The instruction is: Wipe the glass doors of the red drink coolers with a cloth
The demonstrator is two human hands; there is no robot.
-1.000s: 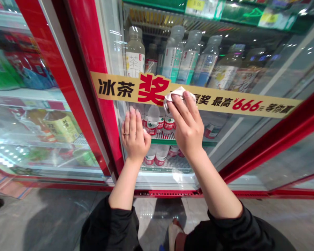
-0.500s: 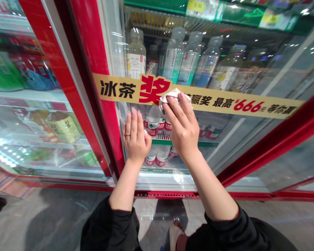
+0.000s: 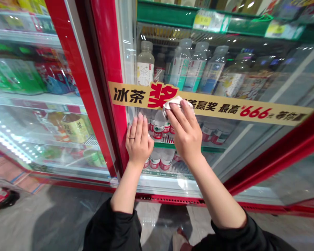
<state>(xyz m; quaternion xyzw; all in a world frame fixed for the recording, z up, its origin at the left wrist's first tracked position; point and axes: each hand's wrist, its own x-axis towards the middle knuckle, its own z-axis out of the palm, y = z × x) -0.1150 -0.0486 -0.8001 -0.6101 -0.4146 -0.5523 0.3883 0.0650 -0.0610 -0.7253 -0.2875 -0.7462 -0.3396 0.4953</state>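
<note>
My left hand point(image 3: 139, 139) lies flat on the glass door at its left edge, by the red frame point(image 3: 108, 62). Its fingers are stretched out below a yellow strip with black and red characters point(image 3: 214, 108), and one wears a ring. In my right hand point(image 3: 187, 129) is a crumpled white cloth point(image 3: 176, 101), pressed under the fingertips against the strip and glass. It covers part of the lettering beside the large red character. Through the glass point(image 3: 240, 139), water bottles with red labels point(image 3: 158, 127) show between my hands.
Behind the glass, taller drink bottles point(image 3: 183, 62) stand under a green shelf edge with price tags point(image 3: 210, 21). A neighbouring cooler point(image 3: 42, 104) holding packaged drinks is on the left. Cartons point(image 3: 13, 170) and a dark red object point(image 3: 1, 198) sit on the grey tiled floor point(image 3: 60, 216).
The view has shifted, so the cooler appears further right and lower. Against the strip, my right hand with the cloth has slid slightly left. My left hand sits a little closer to the frame.
</note>
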